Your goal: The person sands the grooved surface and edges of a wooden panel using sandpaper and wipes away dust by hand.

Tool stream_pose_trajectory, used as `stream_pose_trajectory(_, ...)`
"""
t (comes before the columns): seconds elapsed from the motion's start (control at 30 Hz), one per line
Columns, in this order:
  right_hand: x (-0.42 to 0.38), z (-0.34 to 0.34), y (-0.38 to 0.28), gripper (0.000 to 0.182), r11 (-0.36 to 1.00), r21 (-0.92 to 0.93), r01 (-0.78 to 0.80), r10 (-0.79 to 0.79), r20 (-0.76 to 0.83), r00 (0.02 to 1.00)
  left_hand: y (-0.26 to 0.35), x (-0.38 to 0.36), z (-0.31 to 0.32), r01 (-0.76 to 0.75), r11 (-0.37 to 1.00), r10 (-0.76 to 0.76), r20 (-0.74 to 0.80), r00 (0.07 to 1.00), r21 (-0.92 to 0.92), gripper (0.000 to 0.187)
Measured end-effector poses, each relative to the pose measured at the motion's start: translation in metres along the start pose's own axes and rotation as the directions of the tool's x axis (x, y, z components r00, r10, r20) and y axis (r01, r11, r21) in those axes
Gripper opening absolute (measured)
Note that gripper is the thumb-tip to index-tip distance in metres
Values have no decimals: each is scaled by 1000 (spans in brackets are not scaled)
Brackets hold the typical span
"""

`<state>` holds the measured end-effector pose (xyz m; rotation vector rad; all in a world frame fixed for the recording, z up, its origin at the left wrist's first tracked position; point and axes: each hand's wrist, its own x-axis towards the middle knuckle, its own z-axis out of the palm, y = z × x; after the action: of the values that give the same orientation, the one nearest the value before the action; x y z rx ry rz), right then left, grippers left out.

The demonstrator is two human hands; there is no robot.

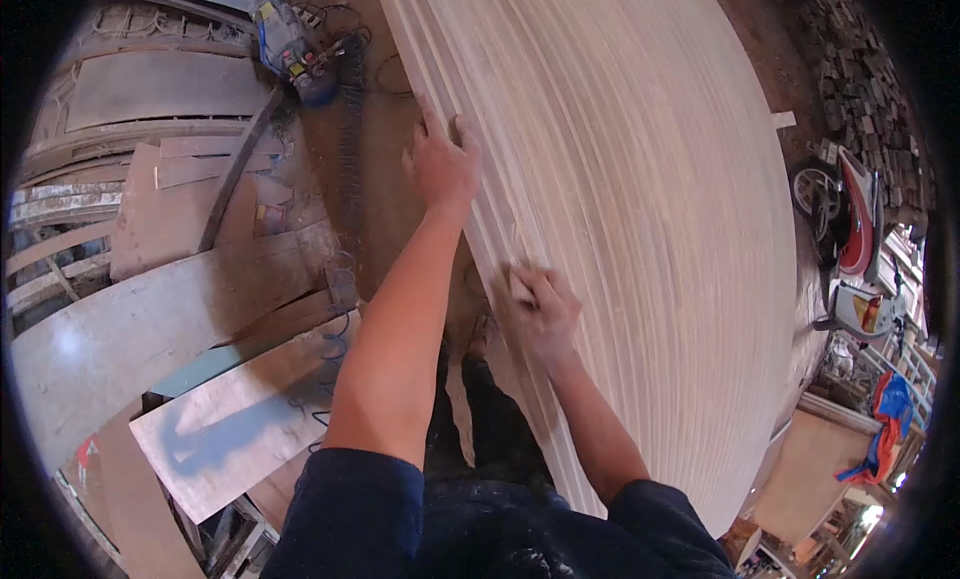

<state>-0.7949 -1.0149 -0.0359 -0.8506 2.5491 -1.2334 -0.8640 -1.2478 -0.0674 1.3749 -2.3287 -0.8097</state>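
Note:
A long stack of pale wooden strips or boards (640, 229) runs from the top of the view down past my body on the right. My left hand (447, 167) rests on its near edge, fingers apart and pointing away from me. Closer to my body, my right hand (550, 314) is closed over the grooved strips along the same edge. A small pale pad (521, 285) shows between its thumb and fingers; I cannot tell what it is made of.
A dusty machine (290, 49) with a hose stands on the floor at upper left. Wooden panels, one with a grey-blue patch (225, 429), lie at left beside a coiled cord (330, 359). A red and white motorbike (858, 219) and stacked wood pieces (870, 89) are at right.

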Motion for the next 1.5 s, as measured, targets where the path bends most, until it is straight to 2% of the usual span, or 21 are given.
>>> stream_pose_trajectory(0.13, -4, -2, 1, 40, 1000, -12, 4, -4, 3, 1000, -1, 1, 3, 6, 1000, -6, -11, 1000, -1, 69)
stream_pose_trajectory(0.2, -31, -9, 0, 40, 999, 0, 36, -36, -84, 996, -2, 3, 5, -1, 1000, 1, -15, 1000, 19, 69)
stream_pose_trajectory(0.27, -26, -6, 2, 37, 1000, -4, -30, 30, -16, 999, -7, 2, 5, 0, 999, 0, -12, 1000, 49, 70)
stream_pose_trajectory(0.3, -20, -7, 1, 34, 995, -17, -100, 101, 44, 994, -5, 0, 5, 7, 999, -7, -12, 1000, 43, 70)
stream_pose_trajectory(0.37, 35, 6, -2, 25, 1000, 4, -10, 10, 18, 1000, 0, -1, 5, 9, 999, -9, -17, 1000, 33, 69)
stream_pose_trajectory(0.4, 63, 5, -2, 25, 973, 148, -175, 166, 71, 984, 0, -1, 4, 15, 1000, -15, -15, 1000, 25, 70)
stream_pose_trajectory(0.43, 84, 2, -6, 26, 898, 279, -339, 309, 145, 940, -1, -1, 4, 21, 1000, -21, -11, 1000, 19, 70)
stream_pose_trajectory(0.47, 93, -7, -12, 26, 897, 281, -342, 313, 143, 939, -2, 0, 4, 18, 1000, -18, -7, 1000, 21, 70)
stream_pose_trajectory(0.53, 104, -33, -16, 31, 574, 692, -439, 385, 245, 890, -3, 2, 7, 24, 1000, -24, -1, 1000, 7, 70)
stream_pose_trajectory(0.67, 72, -62, -12, 38, 512, 657, -553, 433, 358, 827, -6, 3, 7, 7, 1000, -7, -12, 1000, 10, 71)
stream_pose_trajectory(0.73, 50, -65, -8, 42, 354, 678, -645, 440, 488, 754, -3, 0, 5, 35, 998, -35, 3, 999, 44, 71)
stream_pose_trajectory(0.77, 37, -61, -5, 42, 355, 677, -645, 439, 488, 754, -3, 0, 5, 36, 998, -36, 3, 999, 43, 71)
stream_pose_trajectory(0.83, 13, -52, -4, 39, 547, 613, -570, 485, 323, 813, -3, -1, 6, 16, 999, -15, -27, 1000, 30, 71)
stream_pose_trajectory(0.87, 5, -52, -6, 39, 547, 613, -570, 486, 322, 812, -3, -1, 6, 15, 999, -15, -25, 1000, 29, 71)
stream_pose_trajectory(0.93, -5, -49, -11, 41, 781, 342, -523, 486, 193, 852, -5, 1, 8, 6, 1000, -6, -34, 999, 11, 71)
stream_pose_trajectory(1.1, -12, -32, -21, 30, 875, 217, -432, 418, 110, 902, -8, 1, 11, 1, 1000, -1, -32, 999, 18, 71)
stream_pose_trajectory(1.17, -12, -25, -22, 20, 949, 128, -288, 290, -3, 957, -8, 1, 12, 0, 1000, 1, -26, 1000, 15, 71)
stream_pose_trajectory(1.2, -13, -23, -21, 20, 949, 128, -289, 292, -3, 956, -8, 1, 12, 1, 1000, -1, -32, 999, 23, 70)
stream_pose_trajectory(1.27, -19, -17, -15, 29, 979, 4, -202, 202, -38, 979, -7, 0, 13, 2, 999, -1, -33, 999, 32, 70)
stream_pose_trajectory(1.4, -26, -14, -3, 31, 990, 5, -143, 143, -16, 990, -10, 0, 13, -28, 999, 31, -77, 997, 31, 69)
stream_pose_trajectory(1.5, -23, -12, -3, 32, 997, -69, -38, 34, -55, 998, -5, 1, 8, -31, 998, 35, -70, 997, 57, 69)
